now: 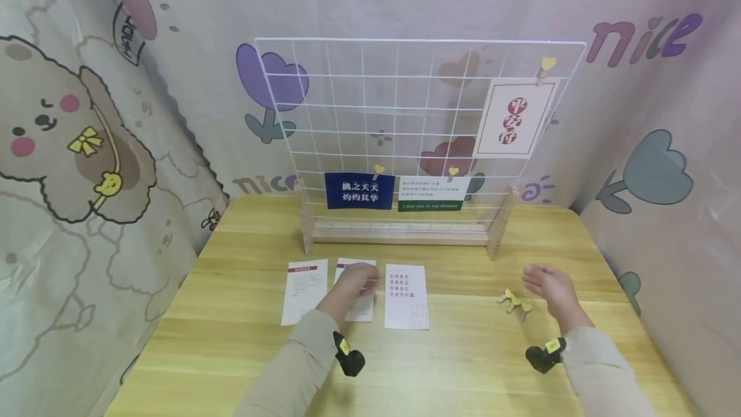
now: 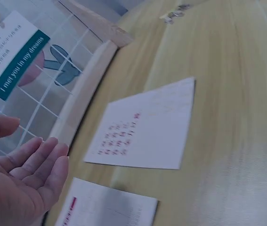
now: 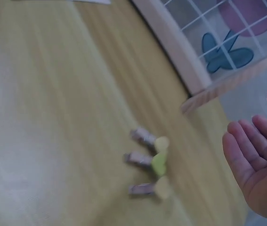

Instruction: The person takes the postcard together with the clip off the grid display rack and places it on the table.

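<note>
My left hand hovers over the middle of three white paper cards, partly hiding that card; its fingers are relaxed and it holds nothing. To its left lies a card with a red heading, and to its right a card with red characters. My right hand is in the air at the right, its fingers loosely extended in the right wrist view. Just left of it, three small wooden clips with yellowish heart tops lie together on the table.
Behind the cards stands a white wire grid on a wooden base. Heart clips hold a blue card, a white-and-green card and a larger white card with red circles on it. Patterned cloth surrounds the wooden table.
</note>
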`<action>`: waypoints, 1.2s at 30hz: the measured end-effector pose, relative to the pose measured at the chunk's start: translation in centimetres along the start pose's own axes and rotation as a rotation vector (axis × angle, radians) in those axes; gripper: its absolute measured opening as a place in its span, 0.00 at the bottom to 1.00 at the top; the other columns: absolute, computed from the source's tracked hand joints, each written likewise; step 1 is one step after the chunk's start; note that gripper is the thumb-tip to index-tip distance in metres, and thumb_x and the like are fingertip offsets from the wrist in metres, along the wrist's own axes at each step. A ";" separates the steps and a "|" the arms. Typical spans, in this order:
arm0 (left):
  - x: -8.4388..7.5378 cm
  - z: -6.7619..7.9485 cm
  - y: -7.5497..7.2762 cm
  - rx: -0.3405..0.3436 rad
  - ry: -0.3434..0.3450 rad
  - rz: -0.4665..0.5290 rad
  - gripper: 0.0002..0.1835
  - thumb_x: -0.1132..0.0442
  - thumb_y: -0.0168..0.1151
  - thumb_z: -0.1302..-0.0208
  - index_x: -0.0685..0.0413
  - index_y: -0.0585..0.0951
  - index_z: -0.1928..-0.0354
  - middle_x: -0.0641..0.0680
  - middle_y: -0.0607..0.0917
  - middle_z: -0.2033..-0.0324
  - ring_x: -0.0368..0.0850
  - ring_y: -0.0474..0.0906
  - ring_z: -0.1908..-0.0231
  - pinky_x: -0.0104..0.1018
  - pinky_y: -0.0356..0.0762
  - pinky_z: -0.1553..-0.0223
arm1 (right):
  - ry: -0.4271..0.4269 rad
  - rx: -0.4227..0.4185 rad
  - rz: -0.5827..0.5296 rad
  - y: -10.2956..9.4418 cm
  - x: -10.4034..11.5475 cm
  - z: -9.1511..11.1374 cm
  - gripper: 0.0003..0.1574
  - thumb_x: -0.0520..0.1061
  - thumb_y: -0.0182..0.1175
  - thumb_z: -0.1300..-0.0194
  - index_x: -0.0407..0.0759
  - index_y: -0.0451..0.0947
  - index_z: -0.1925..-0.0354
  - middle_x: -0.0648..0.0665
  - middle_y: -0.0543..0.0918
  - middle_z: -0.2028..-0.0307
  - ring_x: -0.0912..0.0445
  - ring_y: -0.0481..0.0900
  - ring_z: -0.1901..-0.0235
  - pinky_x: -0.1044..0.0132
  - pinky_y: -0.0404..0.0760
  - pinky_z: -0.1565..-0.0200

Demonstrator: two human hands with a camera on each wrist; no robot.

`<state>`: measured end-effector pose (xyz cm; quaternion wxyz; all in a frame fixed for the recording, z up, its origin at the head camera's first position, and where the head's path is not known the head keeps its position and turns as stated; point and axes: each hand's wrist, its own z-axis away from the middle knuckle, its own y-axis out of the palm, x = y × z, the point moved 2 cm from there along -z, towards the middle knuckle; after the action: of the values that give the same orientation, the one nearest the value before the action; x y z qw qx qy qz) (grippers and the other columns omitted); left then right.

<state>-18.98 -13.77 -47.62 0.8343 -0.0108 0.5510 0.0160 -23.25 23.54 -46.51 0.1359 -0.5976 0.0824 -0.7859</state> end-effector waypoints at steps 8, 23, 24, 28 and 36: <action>-1.8 -0.4 0.3 0.055 0.016 -0.001 0.19 0.64 0.50 0.42 0.70 0.70 0.52 0.62 0.76 0.58 0.56 0.73 0.56 0.45 0.69 0.53 | -0.113 0.005 -0.093 -0.6 2.8 -0.6 0.39 0.52 0.48 0.38 0.20 0.51 0.45 0.47 0.77 0.63 0.67 0.75 0.66 0.69 0.74 0.57; -6.5 -1.2 1.1 0.099 0.079 0.013 0.20 0.62 0.50 0.41 0.68 0.68 0.49 0.63 0.76 0.56 0.51 0.75 0.59 0.43 0.69 0.53 | -0.295 0.151 -0.437 -4.5 0.9 -9.5 0.21 0.42 0.53 0.40 0.33 0.68 0.51 0.36 0.76 0.57 0.53 0.77 0.59 0.64 0.74 0.56; -7.0 -1.2 1.2 0.098 0.083 0.017 0.20 0.63 0.50 0.41 0.68 0.69 0.50 0.63 0.76 0.56 0.51 0.75 0.59 0.43 0.69 0.53 | -0.316 0.183 -0.494 -4.5 1.5 -9.2 0.17 0.40 0.53 0.40 0.33 0.70 0.53 0.38 0.78 0.59 0.54 0.77 0.61 0.66 0.74 0.58; -8.5 -1.2 1.5 0.089 0.079 0.030 0.18 0.63 0.51 0.41 0.66 0.70 0.51 0.62 0.76 0.56 0.52 0.74 0.57 0.41 0.70 0.54 | -0.318 0.123 -0.432 -4.1 5.2 -7.5 0.18 0.39 0.53 0.41 0.32 0.69 0.53 0.40 0.79 0.61 0.52 0.77 0.60 0.63 0.75 0.58; -10.7 -1.4 2.2 0.145 0.114 -0.004 0.20 0.61 0.49 0.40 0.66 0.68 0.48 0.62 0.74 0.53 0.55 0.71 0.53 0.41 0.70 0.54 | -0.342 0.030 -0.342 -2.8 11.7 -3.8 0.19 0.46 0.56 0.43 0.36 0.70 0.55 0.46 0.80 0.63 0.57 0.78 0.63 0.67 0.74 0.58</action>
<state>-24.53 -11.75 -38.27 0.8001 0.0476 0.5975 -0.0264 -30.11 22.47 -36.01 0.0217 -0.7251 -0.0561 -0.6860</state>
